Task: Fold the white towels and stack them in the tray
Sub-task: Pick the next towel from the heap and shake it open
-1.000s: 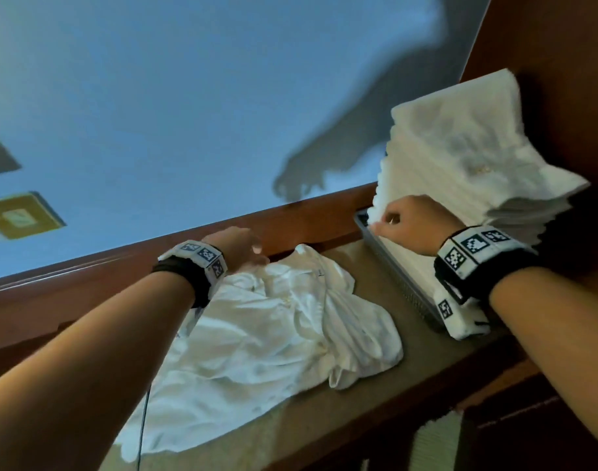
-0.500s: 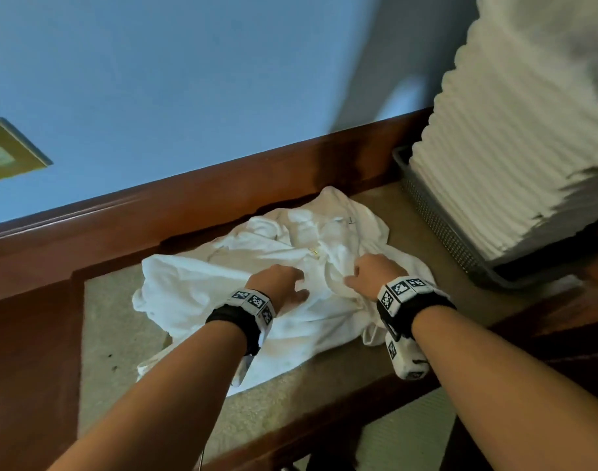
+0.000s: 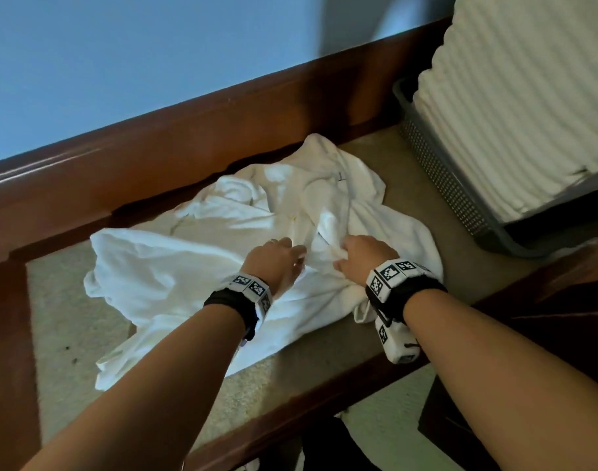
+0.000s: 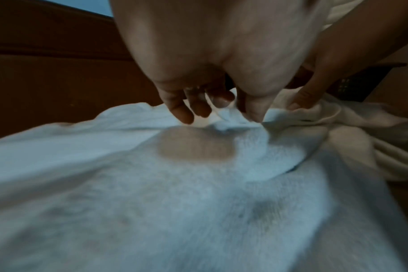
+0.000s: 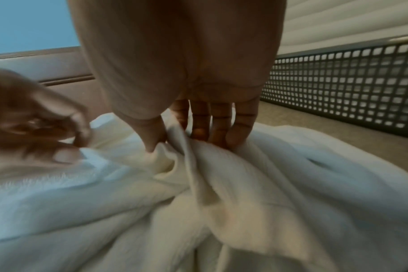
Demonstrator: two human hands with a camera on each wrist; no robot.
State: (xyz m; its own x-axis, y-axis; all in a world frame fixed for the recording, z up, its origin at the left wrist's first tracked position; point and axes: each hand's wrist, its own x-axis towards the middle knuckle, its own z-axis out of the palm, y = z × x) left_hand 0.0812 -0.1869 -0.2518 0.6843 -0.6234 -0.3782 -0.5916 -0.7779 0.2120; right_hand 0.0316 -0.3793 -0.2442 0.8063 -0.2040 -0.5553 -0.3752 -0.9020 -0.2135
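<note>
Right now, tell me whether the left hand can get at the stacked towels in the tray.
Probably not directly: the right hand and its forearm lie between the left hand and the tray.

The head view looks forward and down from above onto the counter [image 3: 324,362], taking in both forearms, the crumpled towel [image 3: 195,266] and the tray [image 3: 460,198] at right. The left wrist view sits very close under the left hand [image 4: 221,46], facing along its fingers [image 4: 179,110] over the towel. The right wrist view, equally close, faces along the right hand [image 5: 186,55] toward the tray wall. All three share the towel's bunched middle
</note>
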